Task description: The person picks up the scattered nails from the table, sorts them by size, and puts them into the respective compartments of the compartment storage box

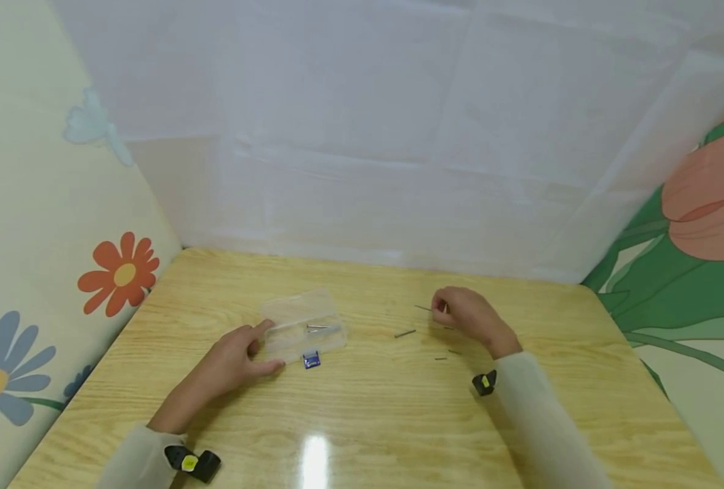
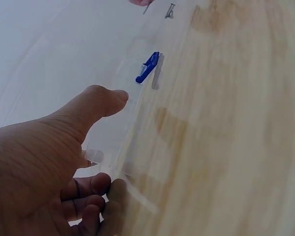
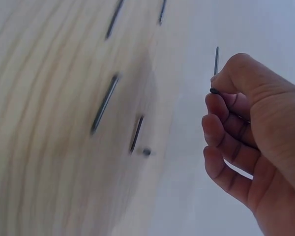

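My right hand [image 1: 467, 314] pinches a nail [image 3: 217, 60] between thumb and index finger, raised above the table; its pointed end sticks out away from the palm. On the wood under and beside that hand lie several loose nails [image 1: 405, 333], some longer than others. A clear plastic box [image 1: 336, 339] stands open to the left, its lid [image 1: 297, 304] tipped back. Inside lie a few nails [image 1: 318, 327], and a blue latch [image 1: 311, 360] hangs at its front. My left hand [image 1: 235, 360] grips the box's left end, with the thumb at the front edge and the index finger toward the back.
The wooden table [image 1: 350, 407] has a white sheet [image 1: 337, 170] hanging behind it. Flower-patterned panels [image 1: 20, 204] stand at both sides. Each sleeve carries a small black strap device [image 1: 192, 463] at the wrist.
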`<move>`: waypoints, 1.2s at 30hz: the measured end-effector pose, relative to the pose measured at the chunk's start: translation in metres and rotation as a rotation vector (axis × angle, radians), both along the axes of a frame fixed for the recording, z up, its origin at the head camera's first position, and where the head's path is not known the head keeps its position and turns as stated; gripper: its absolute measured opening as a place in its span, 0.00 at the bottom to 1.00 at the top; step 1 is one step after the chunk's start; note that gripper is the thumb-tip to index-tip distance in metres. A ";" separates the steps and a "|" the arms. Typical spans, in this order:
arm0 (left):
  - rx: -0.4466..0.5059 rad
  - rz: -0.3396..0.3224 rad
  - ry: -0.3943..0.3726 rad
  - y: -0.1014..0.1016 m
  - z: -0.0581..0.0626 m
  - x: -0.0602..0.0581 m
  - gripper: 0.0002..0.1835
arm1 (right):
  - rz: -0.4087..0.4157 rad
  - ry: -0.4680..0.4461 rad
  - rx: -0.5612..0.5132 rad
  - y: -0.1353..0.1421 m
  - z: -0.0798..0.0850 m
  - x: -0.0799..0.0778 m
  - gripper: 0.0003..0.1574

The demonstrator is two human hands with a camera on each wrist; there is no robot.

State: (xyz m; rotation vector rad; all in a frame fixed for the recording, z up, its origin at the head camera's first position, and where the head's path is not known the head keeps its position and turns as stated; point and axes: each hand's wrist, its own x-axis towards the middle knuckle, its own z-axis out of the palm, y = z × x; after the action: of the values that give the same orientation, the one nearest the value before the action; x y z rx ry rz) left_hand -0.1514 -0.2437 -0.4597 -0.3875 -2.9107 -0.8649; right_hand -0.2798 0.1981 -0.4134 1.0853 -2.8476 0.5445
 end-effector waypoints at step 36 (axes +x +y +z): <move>0.010 0.005 -0.011 0.002 0.008 0.005 0.40 | 0.219 -0.038 0.032 -0.138 -0.002 0.010 0.07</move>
State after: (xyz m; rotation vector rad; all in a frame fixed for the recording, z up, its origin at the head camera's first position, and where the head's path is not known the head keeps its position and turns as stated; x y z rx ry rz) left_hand -0.1464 -0.2413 -0.4521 -0.3759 -2.9148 -0.8824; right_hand -0.2700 0.0597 -0.4155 1.4181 -2.7947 0.5385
